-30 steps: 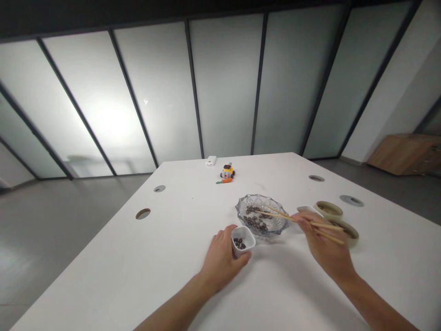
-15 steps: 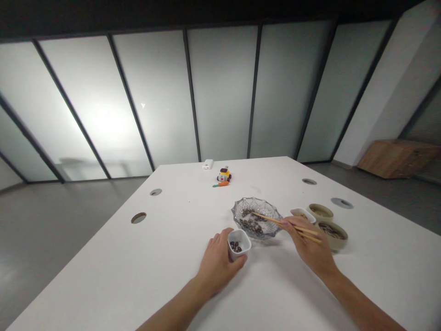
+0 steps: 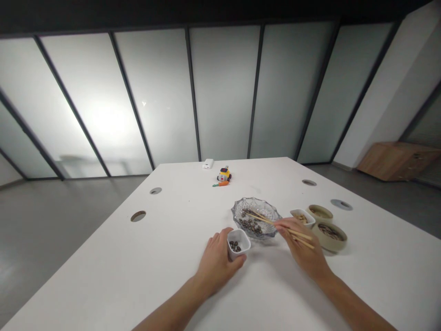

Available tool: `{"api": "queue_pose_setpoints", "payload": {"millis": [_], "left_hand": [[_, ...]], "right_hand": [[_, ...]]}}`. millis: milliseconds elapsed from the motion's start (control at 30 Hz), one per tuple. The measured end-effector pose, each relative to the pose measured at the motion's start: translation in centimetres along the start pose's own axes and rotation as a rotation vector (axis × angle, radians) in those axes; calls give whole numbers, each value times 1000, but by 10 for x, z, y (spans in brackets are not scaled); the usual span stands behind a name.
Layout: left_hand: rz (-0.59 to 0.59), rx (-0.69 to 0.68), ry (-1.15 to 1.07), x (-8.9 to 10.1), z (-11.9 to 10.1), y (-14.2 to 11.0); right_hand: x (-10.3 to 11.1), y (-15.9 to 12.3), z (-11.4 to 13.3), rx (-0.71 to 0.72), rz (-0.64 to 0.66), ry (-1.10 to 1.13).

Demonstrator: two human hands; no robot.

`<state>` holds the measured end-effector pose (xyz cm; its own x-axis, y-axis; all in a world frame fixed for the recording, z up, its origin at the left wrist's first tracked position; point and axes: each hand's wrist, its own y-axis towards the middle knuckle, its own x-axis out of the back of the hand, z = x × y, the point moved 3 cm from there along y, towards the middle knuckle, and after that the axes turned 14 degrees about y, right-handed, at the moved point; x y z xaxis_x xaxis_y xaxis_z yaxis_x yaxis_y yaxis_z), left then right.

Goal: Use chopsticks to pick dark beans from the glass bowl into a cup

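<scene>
My left hand [image 3: 220,259] is wrapped round a small white square cup [image 3: 244,240], tilted a little, with several dark glossy beans [image 3: 234,246] at its bottom. Wooden chopsticks [image 3: 299,235] are gripped in my right hand [image 3: 300,246]. Their tips reach down into a clear scalloped glass bowl [image 3: 274,212], among more of the dark beans [image 3: 251,225] on its left and front side. Whether a bean is pinched between the tips is too small to tell. The bowl stands just beyond the cup.
Right of the bowl stand a white dish [image 3: 310,221] with pale bits, a beige bowl [image 3: 320,212] and another beige bowl [image 3: 336,243] holding dark striped seeds. Farther back on the white table [image 3: 165,253] lie a toy carrot [image 3: 222,183], a yellow toy vehicle [image 3: 224,174] and a white box [image 3: 208,163].
My right hand has shifted slightly left, carrying the chopstick tips farther left in the glass bowl. The tips now show apart. My left hand and the cup stay nearly where they were.
</scene>
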<state>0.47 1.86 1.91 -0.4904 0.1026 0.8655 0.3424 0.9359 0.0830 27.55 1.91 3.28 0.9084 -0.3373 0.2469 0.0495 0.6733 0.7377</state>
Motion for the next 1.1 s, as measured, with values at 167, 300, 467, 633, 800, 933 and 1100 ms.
{"api": "queue_pose_setpoints", "payload": {"millis": [167, 300, 467, 633, 800, 933, 1100], "left_hand": [[-14, -19, -5, -1, 2, 0], [-24, -25, -9, -3, 3, 0], [-19, -13, -6, -6, 2, 1], [-24, -13, 6, -7, 3, 2], [-24, -9, 3, -7, 3, 1], [-23, -8, 2, -7, 3, 1], [-17, -8, -5, -6, 2, 1]], "right_hand": [[-3, 2, 5, -14, 26, -19], [-2, 3, 9, 20, 31, -5], [1, 2, 10, 42, -2, -6], [5, 5, 11, 90, -47, -54], [5, 4, 17, 136, -20, -59], [2, 2, 23, 178, 31, -68], [-1, 2, 29, 213, 79, -52]]}}
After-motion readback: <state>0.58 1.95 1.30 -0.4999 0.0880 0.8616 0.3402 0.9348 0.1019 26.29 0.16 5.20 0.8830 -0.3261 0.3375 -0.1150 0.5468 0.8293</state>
